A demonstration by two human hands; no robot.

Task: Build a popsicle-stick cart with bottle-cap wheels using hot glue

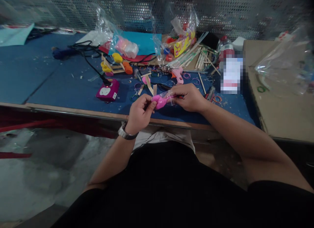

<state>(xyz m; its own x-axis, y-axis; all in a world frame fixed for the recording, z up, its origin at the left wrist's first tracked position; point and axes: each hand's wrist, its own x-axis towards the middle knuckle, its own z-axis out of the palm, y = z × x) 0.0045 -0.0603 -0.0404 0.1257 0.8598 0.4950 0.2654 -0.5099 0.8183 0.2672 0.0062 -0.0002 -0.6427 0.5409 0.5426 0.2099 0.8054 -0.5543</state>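
My left hand (140, 112), with a watch on its wrist, pinches a bright pink lump of clay (160, 103) between thumb and fingers. From the other side my right hand (188, 97) is closed on the lump's narrow, drawn-out end and the clear plastic around it. Both hands are just above the table's front edge. A few short wooden sticks (155, 89) show right behind the lump; whether they touch it I cannot tell. Farther back lies a pink glue gun (178, 76), apart from my hands.
A purple power box (108, 89) with a plugged-in black cable stands left. Yellow and orange clay pieces with sticks (115, 66) lie behind it. Plastic bags, a yellow packet (184, 44) and loose sticks fill the back. A cardboard box (282, 106) borders the right, beside a blurred-out phone-like rectangle (231, 75).
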